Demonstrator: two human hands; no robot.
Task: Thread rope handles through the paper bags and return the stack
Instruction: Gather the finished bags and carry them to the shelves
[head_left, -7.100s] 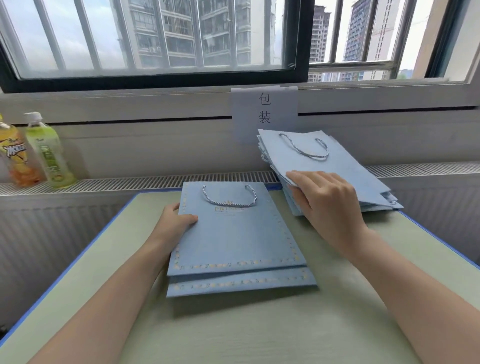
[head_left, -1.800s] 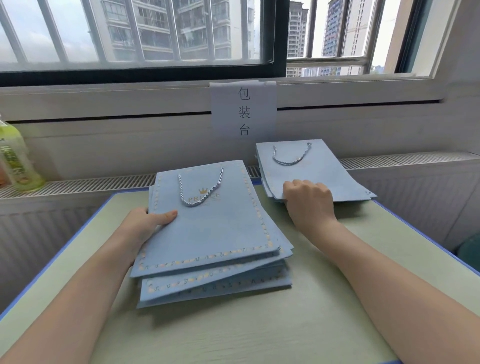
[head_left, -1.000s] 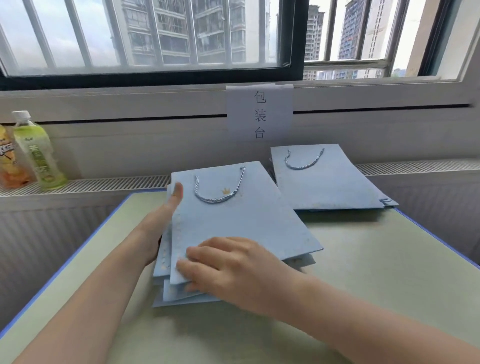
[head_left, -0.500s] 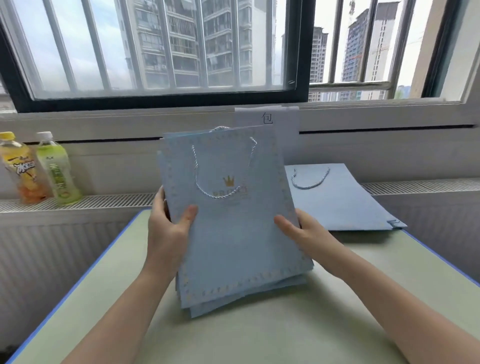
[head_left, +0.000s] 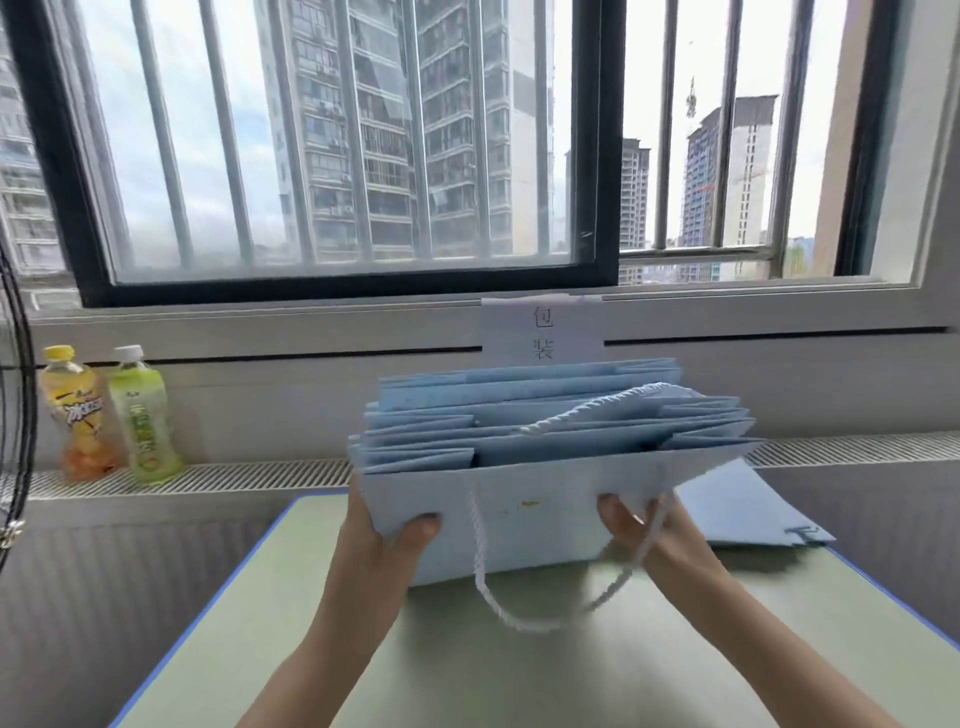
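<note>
I hold a stack of light blue paper bags (head_left: 540, 499) upright above the green table (head_left: 467, 665), their open top edges fanned toward me. My left hand (head_left: 379, 540) grips the stack's left side, thumb on the front face. My right hand (head_left: 654, 535) grips the right side. A white rope handle (head_left: 519, 618) hangs in a loop from the front bag, and another rope handle (head_left: 587, 413) lies across the top edges. A second pile of blue bags (head_left: 737, 514) lies flat on the table at the right, partly hidden behind the held stack.
Two drink bottles, one orange (head_left: 78, 415) and one green (head_left: 145, 415), stand on the radiator ledge at the left. A paper sign (head_left: 543, 332) is stuck below the window. A dark fan guard (head_left: 15, 415) shows at the far left edge.
The stack in my hands has tipped from facing me to nearly horizontal, top edges toward me, and risen. The front rope handle now dangles down. The view has tilted upward.
</note>
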